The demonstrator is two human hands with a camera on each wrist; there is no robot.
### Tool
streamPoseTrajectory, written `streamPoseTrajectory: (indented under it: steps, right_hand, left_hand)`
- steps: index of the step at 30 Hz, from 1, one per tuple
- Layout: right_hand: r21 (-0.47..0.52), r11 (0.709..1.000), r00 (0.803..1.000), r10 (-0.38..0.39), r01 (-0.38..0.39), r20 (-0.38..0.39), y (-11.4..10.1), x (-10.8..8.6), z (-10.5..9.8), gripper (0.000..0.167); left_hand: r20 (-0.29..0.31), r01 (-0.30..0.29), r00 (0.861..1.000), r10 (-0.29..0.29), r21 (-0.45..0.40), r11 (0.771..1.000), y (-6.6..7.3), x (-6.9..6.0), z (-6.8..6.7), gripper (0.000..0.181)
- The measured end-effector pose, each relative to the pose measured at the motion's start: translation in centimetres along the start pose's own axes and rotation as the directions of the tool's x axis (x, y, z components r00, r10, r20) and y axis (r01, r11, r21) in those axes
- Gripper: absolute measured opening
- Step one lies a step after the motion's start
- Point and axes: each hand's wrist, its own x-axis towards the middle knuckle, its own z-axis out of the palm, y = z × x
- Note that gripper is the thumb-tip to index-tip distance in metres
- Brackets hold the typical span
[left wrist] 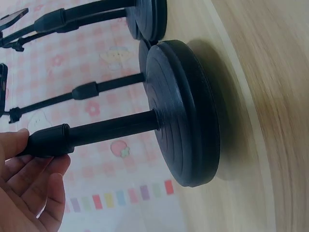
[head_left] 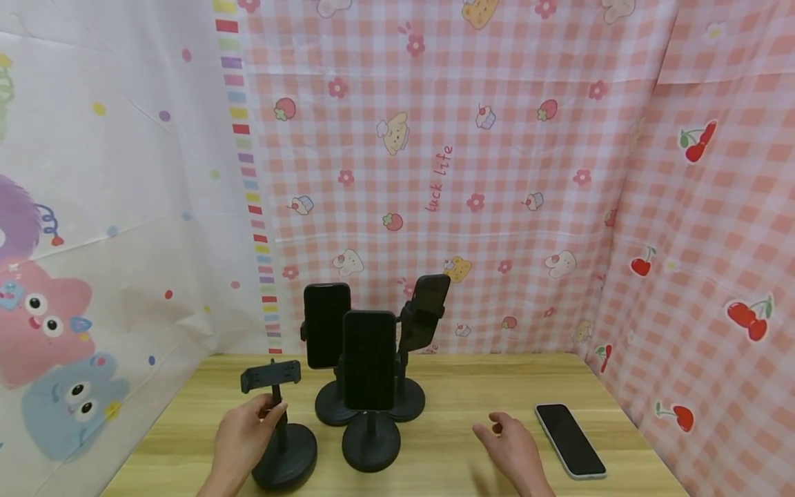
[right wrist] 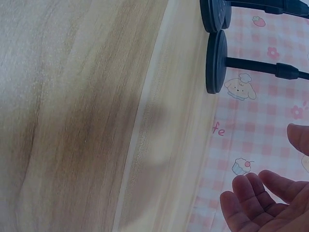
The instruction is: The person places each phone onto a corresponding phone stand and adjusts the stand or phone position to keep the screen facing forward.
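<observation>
My left hand point(head_left: 241, 436) pinches the pole of an empty black phone stand point(head_left: 270, 375) at its thick collar, thumb on one side and fingers on the other. The stand's round base point(left wrist: 186, 116) looks tilted, with a shadow beside it on the table; whether it touches the wood I cannot tell. Just right of it stands another phone stand point(head_left: 371, 444) bearing a dark-screened phone point(head_left: 369, 360). My right hand point(head_left: 512, 449) hovers over the table holding nothing, its fingers loosely bent. Close to its right a phone point(head_left: 570, 440) with a pale edge lies screen up.
Behind the front stand, two more stands hold a left phone point(head_left: 327, 326) and a tilted right phone point(head_left: 426, 312). Their bases sit close together. A pink checked cloth point(head_left: 435, 207) hangs behind the wooden table point(head_left: 459, 386), and printed cloths flank it on both sides.
</observation>
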Motion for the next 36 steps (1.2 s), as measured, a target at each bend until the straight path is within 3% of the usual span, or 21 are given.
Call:
streamPoseTrajectory:
  steps: [5, 12, 29, 36]
  right_hand:
    - [0.003, 1.000, 1.000, -0.004, 0.004, 0.003, -0.1, 0.0, 0.0, 0.052]
    - [-0.001, 1.000, 1.000, 0.006, -0.006, 0.002, 0.2, 0.0, 0.0, 0.053]
    - [-0.081, 0.996, 1.000, -0.024, 0.022, -0.016, 2.0, 1.0, -1.0, 0.053]
    - [-0.105, 0.994, 1.000, -0.021, 0.020, -0.006, 2.3, 1.1, -1.5, 0.052]
  left_hand:
    - [0.000, 0.003, 1.000, -0.003, -0.023, 1.000, 0.6, 0.1, 0.8, 0.010]
    - [0.031, 0.051, 0.998, -0.050, -0.036, 0.998, 0.5, 0.1, 1.4, 0.010]
    - [0.014, 0.066, 0.998, -0.066, -0.054, 0.996, -0.2, -0.1, 2.3, 0.011]
    - [0.044, 0.091, 0.995, -0.089, -0.048, 0.995, -0.3, 0.1, 2.2, 0.013]
